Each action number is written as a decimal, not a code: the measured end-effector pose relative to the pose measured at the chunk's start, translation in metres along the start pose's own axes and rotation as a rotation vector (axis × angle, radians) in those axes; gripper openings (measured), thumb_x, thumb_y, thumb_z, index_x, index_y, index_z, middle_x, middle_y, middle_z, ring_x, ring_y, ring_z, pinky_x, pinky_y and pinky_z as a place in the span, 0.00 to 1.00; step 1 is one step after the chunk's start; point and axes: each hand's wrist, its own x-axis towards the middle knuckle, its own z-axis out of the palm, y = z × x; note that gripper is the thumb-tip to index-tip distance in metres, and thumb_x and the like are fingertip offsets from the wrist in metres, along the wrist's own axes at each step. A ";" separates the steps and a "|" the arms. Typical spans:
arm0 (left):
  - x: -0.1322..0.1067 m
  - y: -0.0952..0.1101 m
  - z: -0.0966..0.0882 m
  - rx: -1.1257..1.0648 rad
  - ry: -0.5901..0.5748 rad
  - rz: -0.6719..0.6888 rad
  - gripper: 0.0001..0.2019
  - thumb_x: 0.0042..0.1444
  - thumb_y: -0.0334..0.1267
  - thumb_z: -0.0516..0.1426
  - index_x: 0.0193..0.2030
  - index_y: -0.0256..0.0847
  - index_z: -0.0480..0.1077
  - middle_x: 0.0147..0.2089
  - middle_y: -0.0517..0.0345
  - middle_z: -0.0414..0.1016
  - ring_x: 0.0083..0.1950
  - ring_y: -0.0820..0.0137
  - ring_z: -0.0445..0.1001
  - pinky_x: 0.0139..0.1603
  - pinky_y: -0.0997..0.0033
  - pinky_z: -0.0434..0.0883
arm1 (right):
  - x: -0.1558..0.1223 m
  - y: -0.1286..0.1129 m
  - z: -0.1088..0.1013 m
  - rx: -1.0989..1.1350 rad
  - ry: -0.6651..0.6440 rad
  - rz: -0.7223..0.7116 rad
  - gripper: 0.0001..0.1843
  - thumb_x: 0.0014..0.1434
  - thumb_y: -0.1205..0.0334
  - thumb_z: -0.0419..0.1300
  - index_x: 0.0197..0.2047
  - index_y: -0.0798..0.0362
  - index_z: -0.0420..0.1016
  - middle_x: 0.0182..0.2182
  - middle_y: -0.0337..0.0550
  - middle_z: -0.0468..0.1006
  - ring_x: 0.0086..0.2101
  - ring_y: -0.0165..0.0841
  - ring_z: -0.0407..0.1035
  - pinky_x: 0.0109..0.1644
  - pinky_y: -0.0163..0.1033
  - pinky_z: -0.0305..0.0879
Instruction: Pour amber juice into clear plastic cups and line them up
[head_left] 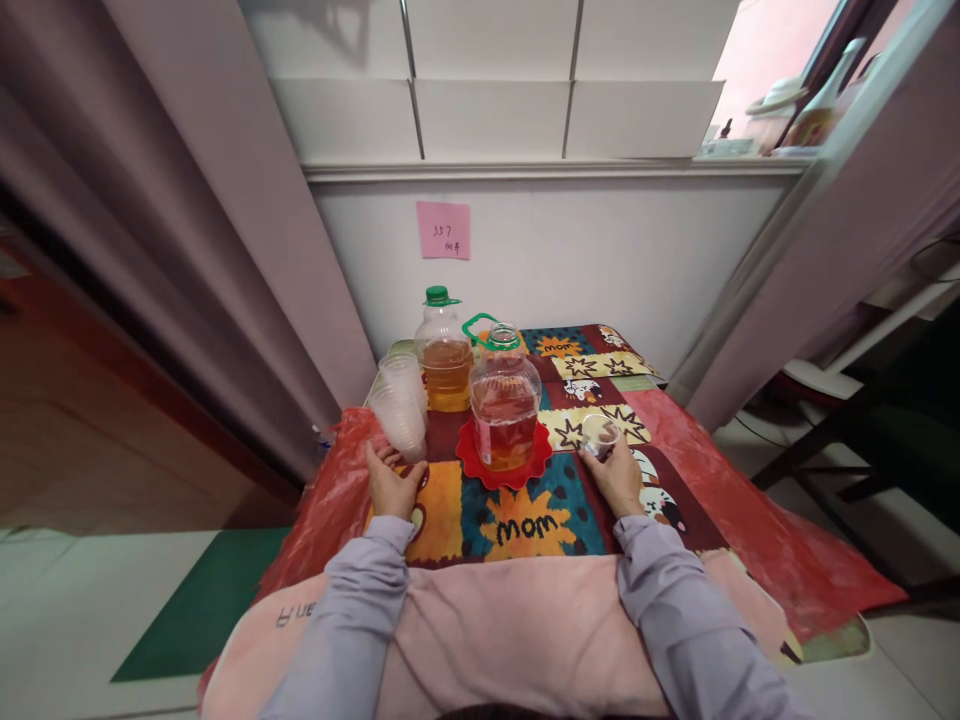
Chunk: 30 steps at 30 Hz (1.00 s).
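My left hand [391, 482] grips the base of a leaning stack of clear plastic cups [400, 405] at the table's left side. In my right hand [619, 474] is a single small clear cup [600, 434], tilted toward me and held just above the cloth. Between the hands a wide clear jug [505, 405] with a green handle and amber liquid stands on a red scalloped mat [471, 460]. Behind it, to the left, stands a bottle [444, 358] with a green cap, about half full of amber liquid.
A colourful patterned cloth [525, 525] printed "mom" covers the small table, over a red plastic sheet [757, 530]. A pink cloth [517, 630] lies across the near edge. A pink note [443, 230] hangs on the wall behind. Curtains [180, 230] hang at left.
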 end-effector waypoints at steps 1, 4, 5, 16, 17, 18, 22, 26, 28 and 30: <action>0.000 0.000 0.000 -0.004 0.001 -0.001 0.60 0.45 0.38 0.74 0.84 0.45 0.52 0.57 0.49 0.78 0.55 0.56 0.83 0.63 0.45 0.80 | 0.000 0.000 0.000 0.002 0.001 0.000 0.44 0.60 0.44 0.69 0.75 0.53 0.70 0.59 0.57 0.88 0.52 0.54 0.84 0.56 0.51 0.75; 0.001 -0.001 0.000 -0.009 -0.001 -0.001 0.60 0.44 0.38 0.74 0.84 0.44 0.52 0.58 0.48 0.78 0.56 0.55 0.83 0.65 0.43 0.79 | -0.001 0.000 0.000 0.011 0.003 0.000 0.44 0.61 0.44 0.69 0.75 0.53 0.71 0.59 0.57 0.88 0.53 0.53 0.84 0.56 0.51 0.75; 0.001 -0.002 0.000 -0.009 -0.003 -0.001 0.60 0.44 0.38 0.74 0.84 0.44 0.52 0.58 0.47 0.78 0.56 0.55 0.83 0.65 0.42 0.79 | -0.001 0.000 0.000 0.016 0.004 -0.001 0.43 0.61 0.44 0.69 0.75 0.53 0.71 0.59 0.56 0.88 0.53 0.53 0.84 0.56 0.51 0.75; 0.001 -0.003 0.000 0.002 -0.015 -0.016 0.59 0.44 0.39 0.73 0.83 0.42 0.53 0.59 0.46 0.77 0.57 0.54 0.83 0.66 0.42 0.79 | -0.002 0.000 -0.001 0.054 0.021 0.001 0.43 0.59 0.42 0.69 0.73 0.52 0.72 0.59 0.57 0.88 0.52 0.53 0.84 0.57 0.52 0.75; 0.002 -0.002 0.000 0.005 -0.018 -0.020 0.60 0.44 0.39 0.73 0.83 0.42 0.52 0.59 0.45 0.77 0.58 0.53 0.83 0.66 0.41 0.78 | -0.002 0.000 -0.001 0.064 0.024 -0.003 0.44 0.58 0.40 0.69 0.73 0.51 0.72 0.60 0.57 0.88 0.52 0.53 0.84 0.57 0.52 0.75; 0.002 0.000 0.000 0.009 -0.023 -0.024 0.60 0.44 0.39 0.73 0.83 0.42 0.52 0.60 0.44 0.77 0.59 0.53 0.83 0.67 0.41 0.78 | -0.002 0.000 -0.001 0.079 0.030 -0.005 0.46 0.57 0.38 0.69 0.72 0.51 0.72 0.60 0.58 0.87 0.52 0.54 0.84 0.58 0.53 0.75; -0.002 0.010 -0.009 0.033 -0.035 -0.046 0.63 0.39 0.38 0.75 0.82 0.42 0.53 0.64 0.40 0.75 0.64 0.49 0.81 0.70 0.38 0.76 | -0.003 0.000 0.001 0.197 0.097 -0.009 0.54 0.56 0.26 0.67 0.73 0.55 0.71 0.60 0.65 0.85 0.52 0.57 0.82 0.58 0.56 0.76; -0.017 0.027 -0.036 0.067 -0.015 -0.079 0.60 0.34 0.40 0.77 0.77 0.40 0.60 0.63 0.38 0.76 0.61 0.45 0.82 0.68 0.32 0.76 | -0.004 0.000 -0.001 0.305 0.211 -0.047 0.55 0.62 0.25 0.60 0.75 0.62 0.66 0.63 0.72 0.81 0.59 0.58 0.80 0.64 0.58 0.75; -0.027 0.042 -0.052 0.074 0.007 -0.080 0.51 0.36 0.44 0.76 0.70 0.41 0.67 0.60 0.39 0.79 0.58 0.44 0.83 0.68 0.27 0.75 | -0.005 -0.001 -0.003 0.320 0.257 -0.067 0.52 0.67 0.27 0.55 0.76 0.63 0.64 0.68 0.74 0.76 0.66 0.58 0.75 0.70 0.60 0.71; -0.034 0.065 -0.065 0.056 0.020 -0.050 0.37 0.42 0.50 0.74 0.60 0.42 0.74 0.56 0.41 0.81 0.57 0.44 0.83 0.70 0.26 0.73 | -0.006 -0.002 -0.006 0.327 0.306 -0.097 0.49 0.70 0.30 0.53 0.76 0.63 0.63 0.71 0.75 0.73 0.71 0.60 0.70 0.76 0.63 0.65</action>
